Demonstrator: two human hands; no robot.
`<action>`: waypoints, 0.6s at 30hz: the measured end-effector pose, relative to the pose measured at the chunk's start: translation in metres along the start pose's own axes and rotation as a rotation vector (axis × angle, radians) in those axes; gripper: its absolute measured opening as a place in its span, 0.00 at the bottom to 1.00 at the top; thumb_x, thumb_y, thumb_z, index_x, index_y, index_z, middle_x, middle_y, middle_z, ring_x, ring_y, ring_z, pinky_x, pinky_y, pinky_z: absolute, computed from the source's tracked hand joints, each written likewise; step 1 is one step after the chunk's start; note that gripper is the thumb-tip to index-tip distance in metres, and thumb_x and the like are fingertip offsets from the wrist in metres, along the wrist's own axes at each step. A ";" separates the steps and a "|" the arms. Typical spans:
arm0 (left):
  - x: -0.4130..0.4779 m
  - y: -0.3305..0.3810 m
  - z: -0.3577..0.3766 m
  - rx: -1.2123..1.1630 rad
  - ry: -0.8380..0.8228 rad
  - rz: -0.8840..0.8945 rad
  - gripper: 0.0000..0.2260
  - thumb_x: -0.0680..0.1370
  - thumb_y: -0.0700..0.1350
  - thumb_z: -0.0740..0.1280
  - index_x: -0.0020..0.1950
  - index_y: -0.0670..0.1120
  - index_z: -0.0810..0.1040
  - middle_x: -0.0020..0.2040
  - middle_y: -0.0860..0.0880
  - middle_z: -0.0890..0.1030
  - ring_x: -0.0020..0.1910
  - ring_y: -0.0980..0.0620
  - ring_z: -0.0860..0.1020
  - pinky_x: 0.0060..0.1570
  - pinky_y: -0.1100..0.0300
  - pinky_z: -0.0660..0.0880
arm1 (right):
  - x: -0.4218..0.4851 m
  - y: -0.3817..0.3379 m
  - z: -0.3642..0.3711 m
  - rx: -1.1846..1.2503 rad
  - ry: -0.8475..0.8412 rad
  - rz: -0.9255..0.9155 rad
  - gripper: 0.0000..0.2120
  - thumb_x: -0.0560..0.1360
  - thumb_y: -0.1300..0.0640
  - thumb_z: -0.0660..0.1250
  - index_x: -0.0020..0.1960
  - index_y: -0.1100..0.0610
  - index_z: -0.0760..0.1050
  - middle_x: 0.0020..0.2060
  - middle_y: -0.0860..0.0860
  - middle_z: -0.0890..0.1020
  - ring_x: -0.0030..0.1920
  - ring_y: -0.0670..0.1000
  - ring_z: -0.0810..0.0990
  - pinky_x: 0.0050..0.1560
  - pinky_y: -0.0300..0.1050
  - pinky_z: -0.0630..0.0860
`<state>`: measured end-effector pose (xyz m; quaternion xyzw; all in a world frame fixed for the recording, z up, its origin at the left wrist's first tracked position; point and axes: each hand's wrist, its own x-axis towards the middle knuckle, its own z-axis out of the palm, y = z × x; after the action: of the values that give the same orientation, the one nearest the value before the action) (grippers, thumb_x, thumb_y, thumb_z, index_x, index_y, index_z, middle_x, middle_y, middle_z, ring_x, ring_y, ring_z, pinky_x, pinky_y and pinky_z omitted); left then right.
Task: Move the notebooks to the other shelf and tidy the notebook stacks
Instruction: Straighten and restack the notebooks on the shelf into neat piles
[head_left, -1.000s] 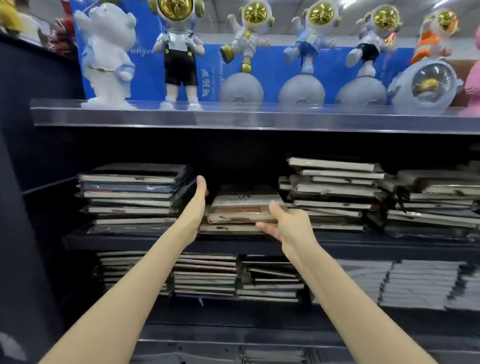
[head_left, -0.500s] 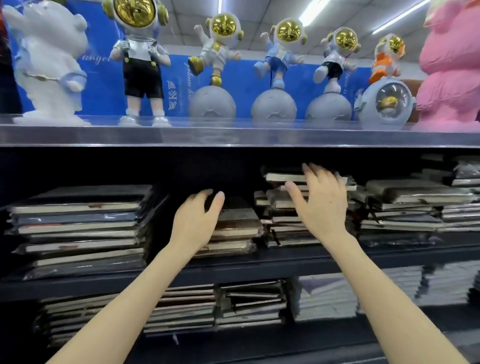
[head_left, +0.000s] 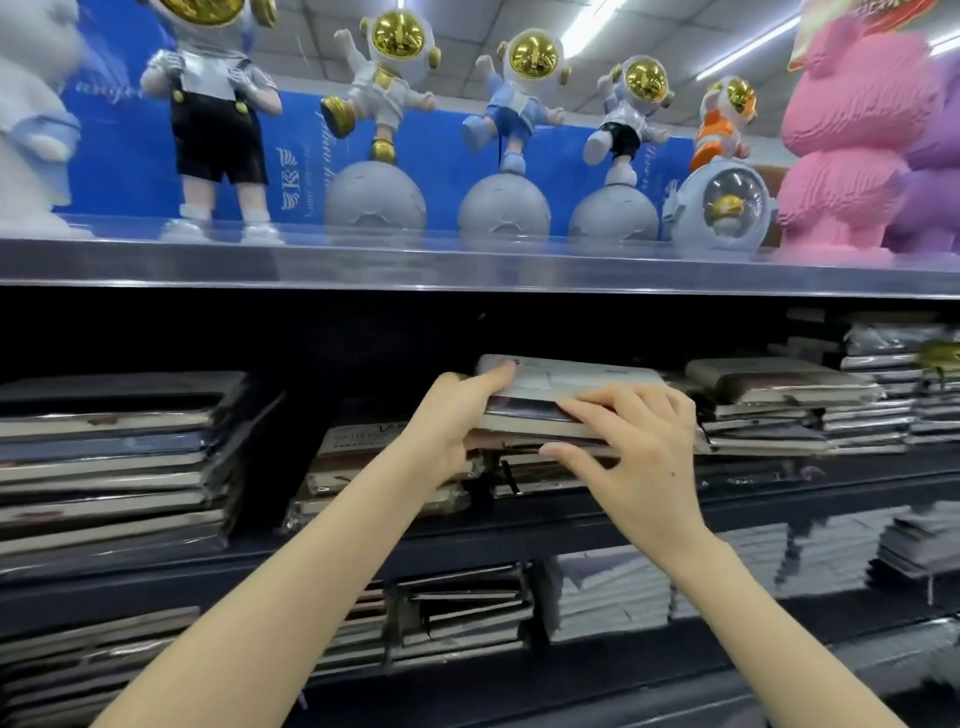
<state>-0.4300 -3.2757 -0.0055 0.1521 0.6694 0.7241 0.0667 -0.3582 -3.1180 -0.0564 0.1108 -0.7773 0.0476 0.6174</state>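
Observation:
Several stacks of wrapped notebooks lie flat on a dark shelf (head_left: 571, 512). Both hands are on the middle stack (head_left: 571, 384). My left hand (head_left: 449, 421) grips its left end, thumb on the top notebook's corner and fingers under a few books. My right hand (head_left: 631, 441) holds the front edge of the same upper notebooks, fingers spread on top and thumb below. These top books are tilted up from the rest of the stack (head_left: 540, 475). A lower, shorter stack (head_left: 363, 467) sits just left of it, partly hidden by my left forearm.
A tall notebook stack (head_left: 114, 457) fills the left of the shelf, more stacks (head_left: 779, 410) the right. The shelf below holds further notebook piles (head_left: 467, 608). Above, a clear-fronted shelf (head_left: 467, 265) carries astronaut figurines (head_left: 395, 130) and a pink bear figure (head_left: 852, 135).
Both hands moved right from the short stack to the taller middle stack and took hold of its top notebooks, tilting them up. The camera view shifted closer and to the right.

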 end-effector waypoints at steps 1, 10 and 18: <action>-0.001 -0.001 0.005 -0.001 0.018 0.002 0.16 0.75 0.48 0.69 0.55 0.37 0.76 0.51 0.42 0.80 0.52 0.41 0.80 0.54 0.44 0.77 | -0.002 0.001 -0.009 0.029 0.017 0.053 0.18 0.74 0.40 0.64 0.50 0.53 0.83 0.46 0.47 0.82 0.49 0.50 0.78 0.54 0.53 0.67; -0.061 -0.003 -0.016 0.026 0.072 0.135 0.06 0.77 0.41 0.66 0.51 0.41 0.81 0.45 0.44 0.84 0.43 0.45 0.81 0.39 0.53 0.77 | 0.001 -0.016 -0.048 0.859 -0.323 0.995 0.09 0.79 0.60 0.59 0.55 0.57 0.77 0.31 0.46 0.77 0.31 0.46 0.73 0.27 0.41 0.68; -0.089 0.024 -0.117 0.400 0.424 0.273 0.22 0.71 0.53 0.67 0.42 0.32 0.76 0.37 0.44 0.75 0.37 0.48 0.73 0.42 0.55 0.67 | 0.032 -0.095 0.006 1.173 -0.364 1.008 0.09 0.79 0.62 0.60 0.54 0.62 0.77 0.36 0.51 0.78 0.34 0.48 0.74 0.28 0.38 0.68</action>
<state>-0.3796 -3.4156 0.0004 0.0961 0.7708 0.5961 -0.2032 -0.3488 -3.2151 -0.0326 0.0588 -0.6707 0.7040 0.2258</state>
